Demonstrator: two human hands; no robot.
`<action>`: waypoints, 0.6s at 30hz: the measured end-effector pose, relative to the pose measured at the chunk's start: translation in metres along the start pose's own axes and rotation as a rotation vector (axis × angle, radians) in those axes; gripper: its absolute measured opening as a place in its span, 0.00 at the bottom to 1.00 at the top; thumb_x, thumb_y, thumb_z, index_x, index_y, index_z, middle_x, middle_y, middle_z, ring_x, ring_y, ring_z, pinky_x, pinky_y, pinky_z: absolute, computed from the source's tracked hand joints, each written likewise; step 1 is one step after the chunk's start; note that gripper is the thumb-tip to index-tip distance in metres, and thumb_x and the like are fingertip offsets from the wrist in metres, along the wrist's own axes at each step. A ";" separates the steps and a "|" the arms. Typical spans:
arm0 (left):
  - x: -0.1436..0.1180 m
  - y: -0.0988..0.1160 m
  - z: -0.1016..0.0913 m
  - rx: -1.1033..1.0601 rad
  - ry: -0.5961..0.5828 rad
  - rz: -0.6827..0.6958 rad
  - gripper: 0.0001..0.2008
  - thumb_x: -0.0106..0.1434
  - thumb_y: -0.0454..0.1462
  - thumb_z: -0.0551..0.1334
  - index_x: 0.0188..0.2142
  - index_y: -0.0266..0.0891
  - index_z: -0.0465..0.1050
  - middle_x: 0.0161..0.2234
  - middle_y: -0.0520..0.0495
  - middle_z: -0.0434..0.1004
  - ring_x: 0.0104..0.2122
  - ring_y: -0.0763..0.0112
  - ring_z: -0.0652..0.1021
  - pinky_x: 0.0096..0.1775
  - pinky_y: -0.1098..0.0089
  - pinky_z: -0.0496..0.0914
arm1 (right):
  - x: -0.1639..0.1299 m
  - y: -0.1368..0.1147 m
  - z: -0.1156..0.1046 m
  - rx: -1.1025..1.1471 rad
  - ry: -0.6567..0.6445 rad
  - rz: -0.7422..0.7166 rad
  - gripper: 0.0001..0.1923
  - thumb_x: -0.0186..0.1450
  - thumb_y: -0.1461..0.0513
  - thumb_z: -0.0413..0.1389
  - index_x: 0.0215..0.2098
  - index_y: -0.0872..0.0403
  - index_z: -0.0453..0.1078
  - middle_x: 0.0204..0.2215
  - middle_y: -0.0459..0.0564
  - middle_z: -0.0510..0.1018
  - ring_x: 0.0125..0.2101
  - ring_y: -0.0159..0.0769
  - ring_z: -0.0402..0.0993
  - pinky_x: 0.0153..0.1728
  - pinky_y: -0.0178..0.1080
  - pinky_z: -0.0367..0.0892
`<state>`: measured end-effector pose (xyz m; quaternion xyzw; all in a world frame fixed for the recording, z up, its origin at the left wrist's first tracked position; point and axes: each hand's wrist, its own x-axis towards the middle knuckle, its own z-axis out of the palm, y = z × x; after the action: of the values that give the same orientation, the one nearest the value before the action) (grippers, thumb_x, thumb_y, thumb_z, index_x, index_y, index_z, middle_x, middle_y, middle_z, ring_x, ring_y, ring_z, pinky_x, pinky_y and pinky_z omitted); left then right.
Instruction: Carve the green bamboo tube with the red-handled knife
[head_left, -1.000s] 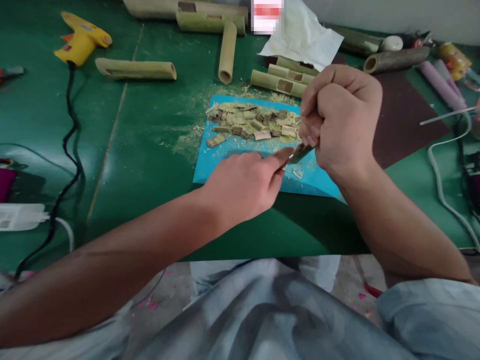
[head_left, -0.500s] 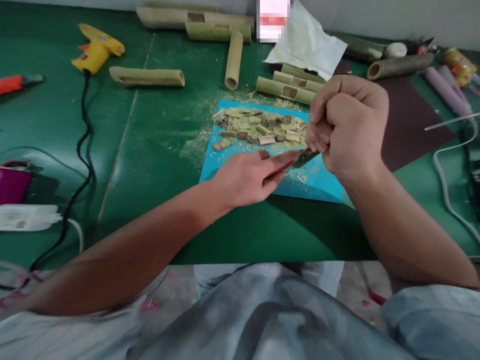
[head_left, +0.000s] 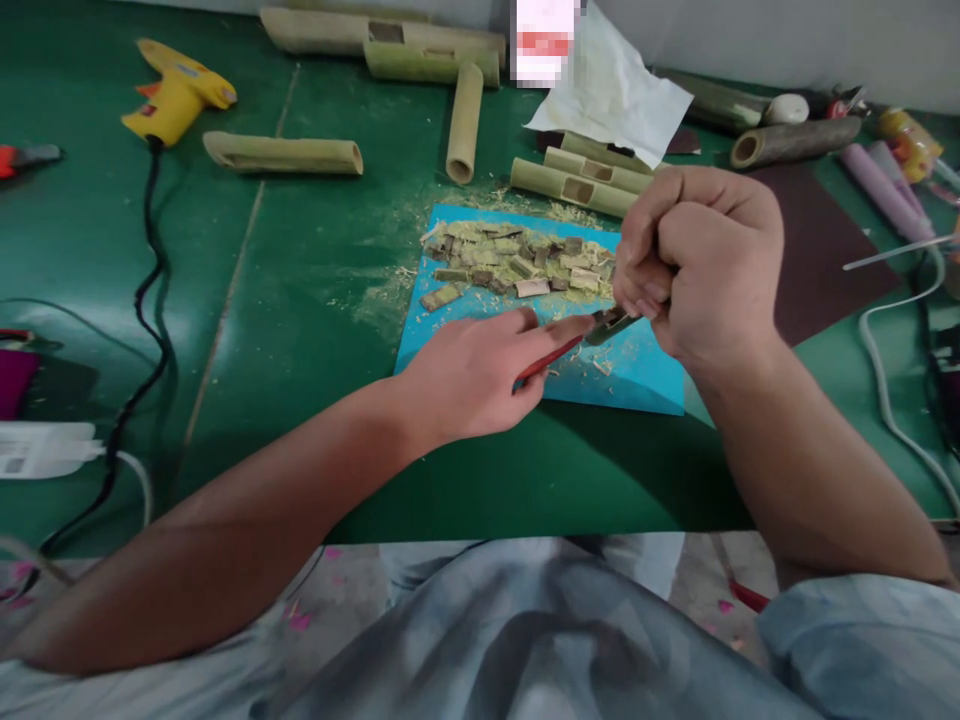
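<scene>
More of the red handle (head_left: 546,361) now shows under the left hand (head_left: 480,375), whose fingers lie flatter and reach further toward the right hand (head_left: 705,270), which sits slightly nearer over the blue sheet (head_left: 645,375).

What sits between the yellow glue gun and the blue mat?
In the head view, a cut bamboo tube lies on bare green table between glue gun and blue mat.

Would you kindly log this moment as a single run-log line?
left hand: holds red-handled cutting tool | right hand: fist closed on small piece at tool tip | under both: blue sheet with cut bamboo chips | green table
</scene>
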<state>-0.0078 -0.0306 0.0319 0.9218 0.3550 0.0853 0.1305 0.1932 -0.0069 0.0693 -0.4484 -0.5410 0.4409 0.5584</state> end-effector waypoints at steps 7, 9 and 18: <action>-0.001 -0.009 0.007 0.013 0.173 0.091 0.23 0.78 0.39 0.52 0.69 0.48 0.69 0.53 0.44 0.83 0.49 0.66 0.84 0.38 0.73 0.75 | 0.001 -0.006 -0.002 0.007 -0.055 0.052 0.14 0.57 0.65 0.59 0.16 0.46 0.68 0.10 0.39 0.55 0.11 0.30 0.46 0.15 0.41 0.45; -0.001 -0.011 0.010 -0.022 0.268 0.100 0.21 0.78 0.41 0.53 0.66 0.45 0.73 0.55 0.42 0.83 0.53 0.64 0.84 0.45 0.69 0.78 | 0.003 -0.004 -0.003 0.037 -0.059 0.016 0.15 0.58 0.64 0.59 0.15 0.47 0.67 0.09 0.39 0.53 0.11 0.30 0.43 0.14 0.41 0.43; -0.005 -0.005 0.008 -0.240 0.609 0.100 0.10 0.73 0.40 0.66 0.51 0.42 0.73 0.50 0.44 0.86 0.52 0.65 0.85 0.55 0.60 0.80 | 0.010 0.006 -0.007 0.093 -0.052 0.021 0.09 0.54 0.63 0.59 0.17 0.46 0.70 0.15 0.44 0.61 0.16 0.33 0.53 0.17 0.41 0.49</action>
<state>-0.0122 -0.0319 0.0230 0.8483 0.3193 0.4046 0.1215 0.2002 0.0043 0.0657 -0.4160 -0.5299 0.4828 0.5596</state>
